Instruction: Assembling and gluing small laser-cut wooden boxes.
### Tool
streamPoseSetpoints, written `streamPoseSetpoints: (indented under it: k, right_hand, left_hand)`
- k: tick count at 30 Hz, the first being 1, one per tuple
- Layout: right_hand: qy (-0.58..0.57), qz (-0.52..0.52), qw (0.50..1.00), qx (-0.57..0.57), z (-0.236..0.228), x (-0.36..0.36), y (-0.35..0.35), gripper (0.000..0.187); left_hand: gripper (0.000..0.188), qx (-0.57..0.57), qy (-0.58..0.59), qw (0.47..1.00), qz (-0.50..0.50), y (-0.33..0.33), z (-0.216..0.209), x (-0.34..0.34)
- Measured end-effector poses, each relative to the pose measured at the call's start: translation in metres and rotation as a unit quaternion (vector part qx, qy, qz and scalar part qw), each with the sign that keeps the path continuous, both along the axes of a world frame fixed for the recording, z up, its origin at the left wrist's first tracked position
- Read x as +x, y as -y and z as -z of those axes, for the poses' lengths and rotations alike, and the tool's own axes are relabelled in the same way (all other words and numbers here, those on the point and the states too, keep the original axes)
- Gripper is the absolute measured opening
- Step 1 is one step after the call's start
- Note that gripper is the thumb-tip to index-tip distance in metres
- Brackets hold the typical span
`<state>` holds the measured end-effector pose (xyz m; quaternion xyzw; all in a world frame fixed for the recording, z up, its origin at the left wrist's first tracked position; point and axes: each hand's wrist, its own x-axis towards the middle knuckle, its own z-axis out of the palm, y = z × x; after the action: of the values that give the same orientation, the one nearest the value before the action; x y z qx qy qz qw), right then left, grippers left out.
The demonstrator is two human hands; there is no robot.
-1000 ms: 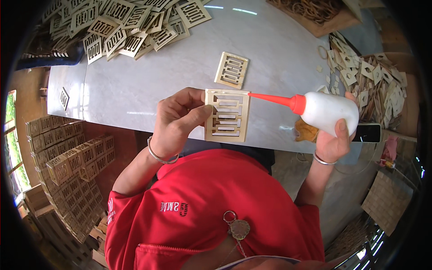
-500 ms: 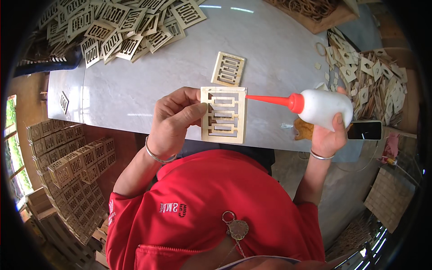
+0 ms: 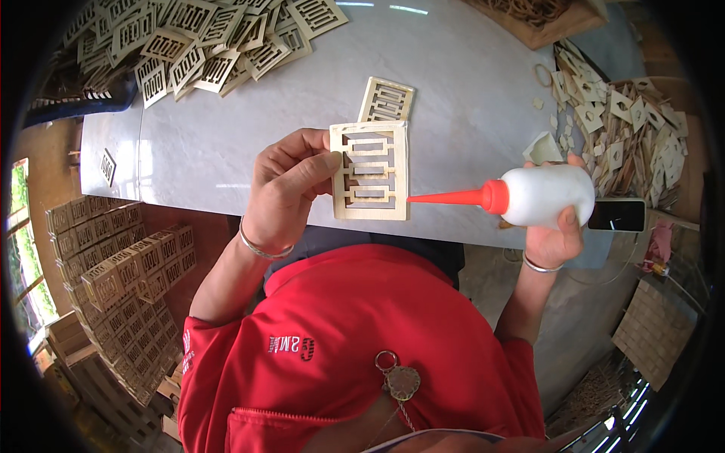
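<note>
Between the thumb and fingers of my left hand (image 3: 291,185) is a pale wooden lattice panel (image 3: 370,213), gripped by its left edge and held up over the table's front. My right hand (image 3: 557,240) is wrapped round a white glue bottle (image 3: 545,195) lying on its side in the grip. Its long red nozzle (image 3: 453,198) points left, the tip at or very near the lower right edge of the panel. Just behind the held panel, a second lattice panel (image 3: 387,97) rests on the table, its near end hidden.
A heap of lattice panels (image 3: 219,45) lies far left, by a blue basket (image 3: 83,106). Wood offcuts (image 3: 630,136) and a phone (image 3: 618,215) are at the right. A wooden box (image 3: 540,26) stands far right. Stacked lattice boxes (image 3: 124,287) stand left, below the grey table (image 3: 249,143).
The nozzle tip has travelled down the panel's right edge, from near the top corner to near the bottom. My left hand has raised the panel slightly away from me.
</note>
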<state>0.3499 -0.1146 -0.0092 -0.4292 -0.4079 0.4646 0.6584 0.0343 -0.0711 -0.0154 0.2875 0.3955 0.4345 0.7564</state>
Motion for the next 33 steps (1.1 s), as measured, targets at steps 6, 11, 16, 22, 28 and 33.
streamPoseSetpoints:
  k: [6, 11, 16, 22, 28, 33]
  right_hand:
    - [-0.019, -0.051, 0.998, -0.012, 0.001, 0.004, 0.005, 0.073]
    - [-0.063, -0.06, 0.996, -0.008, 0.007, 0.001, 0.005, 0.074]
    - [-0.111, -0.008, 0.993, -0.047, 0.019, 0.01, 0.01, 0.075]
    - [-0.12, 0.004, 0.991, -0.054, 0.022, 0.013, 0.01, 0.075]
    - [-0.129, 0.029, 0.989, -0.062, 0.026, 0.022, 0.001, 0.073]
    - [-0.138, 0.044, 0.987, -0.07, 0.037, 0.022, -0.007, 0.073]
  left_hand:
    - [0.015, -0.001, 0.005, 1.0, -0.001, -0.002, 0.001, -0.003]
    - [0.016, 0.014, -0.017, 1.0, -0.003, -0.014, 0.01, -0.008]
    - [0.019, 0.052, -0.161, 0.985, -0.012, -0.039, 0.036, -0.001]
    - [0.019, 0.197, -0.457, 0.867, 0.03, -0.061, 0.076, 0.002]
    - [0.022, 0.343, -0.579, 0.739, -0.03, -0.125, 0.058, -0.014]
    - [0.06, 0.207, -0.815, 0.532, 0.101, -0.209, 0.037, 0.008]
